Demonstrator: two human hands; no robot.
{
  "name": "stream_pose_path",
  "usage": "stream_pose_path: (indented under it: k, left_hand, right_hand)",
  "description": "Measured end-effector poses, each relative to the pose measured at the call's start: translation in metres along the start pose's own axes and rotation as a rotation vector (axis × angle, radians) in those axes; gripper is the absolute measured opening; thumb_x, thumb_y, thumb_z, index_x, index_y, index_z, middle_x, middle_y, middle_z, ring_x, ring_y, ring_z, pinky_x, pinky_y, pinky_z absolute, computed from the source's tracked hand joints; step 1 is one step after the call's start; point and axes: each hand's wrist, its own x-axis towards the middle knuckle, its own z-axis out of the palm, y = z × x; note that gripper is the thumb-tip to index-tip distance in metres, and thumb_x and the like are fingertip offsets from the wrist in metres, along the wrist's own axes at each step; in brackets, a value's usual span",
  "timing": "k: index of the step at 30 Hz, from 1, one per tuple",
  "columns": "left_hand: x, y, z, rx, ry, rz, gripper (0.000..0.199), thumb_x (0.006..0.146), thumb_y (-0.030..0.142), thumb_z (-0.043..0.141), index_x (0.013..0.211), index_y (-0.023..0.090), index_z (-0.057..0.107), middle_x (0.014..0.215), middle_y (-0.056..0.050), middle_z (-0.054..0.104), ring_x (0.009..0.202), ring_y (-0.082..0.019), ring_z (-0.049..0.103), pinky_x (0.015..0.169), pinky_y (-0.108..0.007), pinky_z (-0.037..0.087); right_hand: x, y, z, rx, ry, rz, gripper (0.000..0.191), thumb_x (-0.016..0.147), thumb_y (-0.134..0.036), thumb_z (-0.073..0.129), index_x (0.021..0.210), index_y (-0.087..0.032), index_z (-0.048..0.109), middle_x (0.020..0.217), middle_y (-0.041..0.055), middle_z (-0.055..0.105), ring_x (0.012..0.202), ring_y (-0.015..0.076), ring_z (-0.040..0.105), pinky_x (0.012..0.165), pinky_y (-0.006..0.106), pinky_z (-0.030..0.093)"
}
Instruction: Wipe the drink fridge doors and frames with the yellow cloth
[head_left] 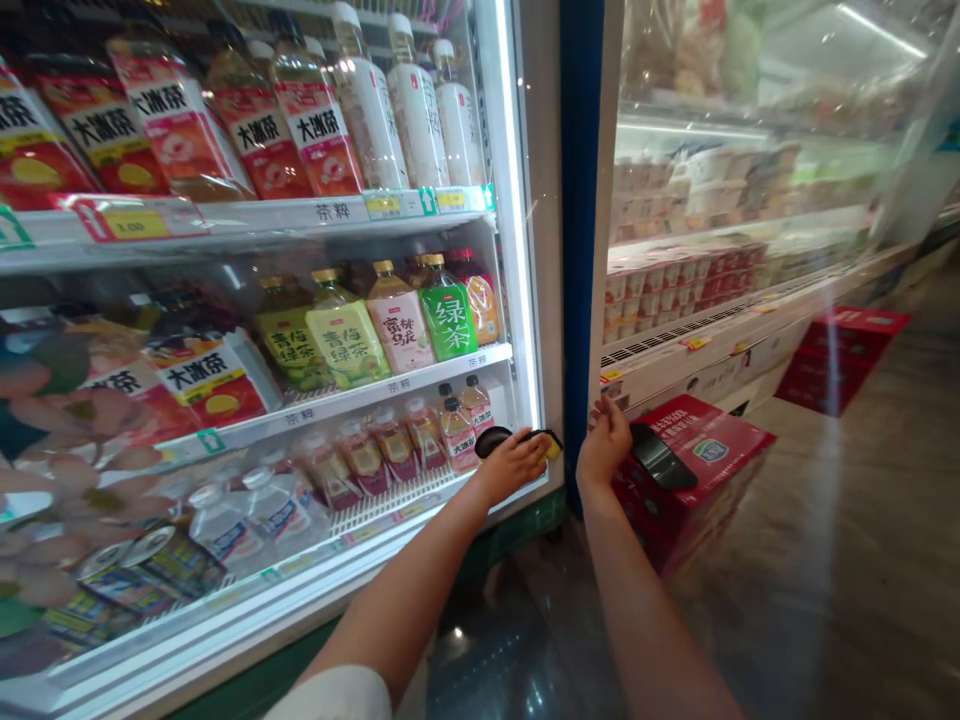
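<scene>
My left hand (514, 466) is in front of the glass cooler's lower right edge, its fingers closed round a dark object (492, 440) with a rounded black end on one side and a black and yellow end on the other. Near the cooler's side, my right hand (604, 440) has its fingers curled up; what they grip, if anything, is hidden. Just right of it, a glossy black flat piece (664, 456) lies over the top of a red carton (712, 440). Whether my right hand touches that piece I cannot tell.
Bottled drinks (390, 320) and cans (142, 575) fill the lit cooler shelves (262, 225) on the left. A blue post (582, 200) separates it from an open chiller (675, 345) with stacked cups. Another red carton (840, 355) is farther right, above the grey floor (847, 570).
</scene>
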Motion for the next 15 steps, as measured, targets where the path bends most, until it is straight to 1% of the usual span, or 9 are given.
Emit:
stream_pose_path:
  k: [2,4,5,6,7,9,11,13,15]
  left_hand:
    - [-0.006,-0.003,-0.003,0.023,0.018,-0.059,0.030,0.099,0.019,0.059,0.127,0.026,0.065,0.151,-0.003,0.060,0.143,-0.018,0.052,0.125,-0.043,0.037]
    - [-0.011,-0.003,-0.004,0.055,0.047,-0.189,0.041,0.099,0.015,0.058,0.139,0.024,0.058,0.159,-0.008,0.050,0.149,-0.023,0.045,0.127,-0.050,0.033]
    - [-0.014,0.000,-0.003,0.067,0.058,-0.244,0.044,0.098,0.014,0.058,0.141,0.023,0.056,0.161,-0.011,0.048,0.151,-0.025,0.042,0.127,-0.052,0.031]
    - [-0.018,0.006,0.000,0.072,0.063,-0.269,0.044,0.098,0.014,0.058,0.141,0.022,0.057,0.161,-0.012,0.048,0.151,-0.025,0.042,0.128,-0.054,0.030]
    - [-0.022,0.012,0.003,0.069,0.063,-0.258,0.041,0.097,0.014,0.059,0.138,0.022,0.059,0.159,-0.011,0.050,0.149,-0.025,0.044,0.128,-0.053,0.029]
    - [-0.027,0.023,0.012,0.046,0.050,-0.161,0.032,0.097,0.017,0.061,0.128,0.024,0.065,0.152,-0.008,0.059,0.144,-0.020,0.051,0.128,-0.049,0.029]
    - [-0.025,0.026,0.018,0.026,0.043,-0.080,0.027,0.097,0.019,0.063,0.122,0.027,0.068,0.147,-0.003,0.064,0.140,-0.015,0.055,0.128,-0.042,0.030]
    - [-0.020,0.020,0.017,0.026,0.045,-0.082,0.030,0.097,0.019,0.062,0.126,0.027,0.066,0.151,-0.005,0.060,0.142,-0.017,0.052,0.128,-0.044,0.030]
    - [-0.020,0.014,0.012,0.051,0.068,-0.173,0.038,0.098,0.016,0.060,0.135,0.025,0.061,0.158,-0.009,0.052,0.148,-0.022,0.046,0.128,-0.049,0.029]
  right_hand:
    - [0.001,0.002,0.000,-0.001,-0.007,0.002,0.052,0.087,-0.035,0.044,0.128,-0.014,0.069,0.114,0.0161,0.073,0.095,0.0239,0.072,0.074,0.036,0.056]
    - [0.001,0.005,-0.001,-0.006,-0.010,0.007,0.052,0.087,-0.034,0.044,0.127,-0.015,0.070,0.114,0.0157,0.074,0.094,0.0237,0.072,0.073,0.036,0.056]
    - [0.001,0.007,-0.001,-0.011,-0.010,0.006,0.051,0.087,-0.034,0.044,0.126,-0.015,0.070,0.113,0.0155,0.074,0.093,0.0237,0.072,0.074,0.036,0.056]
    - [0.001,0.010,-0.001,-0.019,-0.009,0.001,0.051,0.086,-0.033,0.044,0.125,-0.015,0.070,0.112,0.0153,0.074,0.093,0.0236,0.072,0.074,0.037,0.056]
    - [0.000,0.012,-0.001,-0.027,-0.009,-0.011,0.050,0.086,-0.033,0.044,0.124,-0.015,0.071,0.111,0.0152,0.074,0.093,0.0236,0.072,0.075,0.037,0.056]
    - [-0.003,0.016,0.001,-0.046,-0.015,-0.043,0.049,0.086,-0.032,0.045,0.123,-0.015,0.072,0.110,0.0149,0.075,0.093,0.0235,0.072,0.078,0.039,0.057]
    - [-0.008,0.017,0.005,-0.059,-0.026,-0.068,0.048,0.087,-0.031,0.044,0.122,-0.016,0.072,0.109,0.0141,0.075,0.093,0.0232,0.072,0.081,0.040,0.057]
    - [-0.013,0.018,0.010,-0.058,-0.041,-0.077,0.048,0.087,-0.030,0.042,0.121,-0.016,0.072,0.109,0.0136,0.075,0.092,0.0226,0.072,0.083,0.040,0.057]
    - [-0.018,0.017,0.014,-0.050,-0.048,-0.071,0.047,0.087,-0.029,0.042,0.120,-0.016,0.073,0.109,0.0133,0.075,0.091,0.0219,0.072,0.083,0.040,0.058]
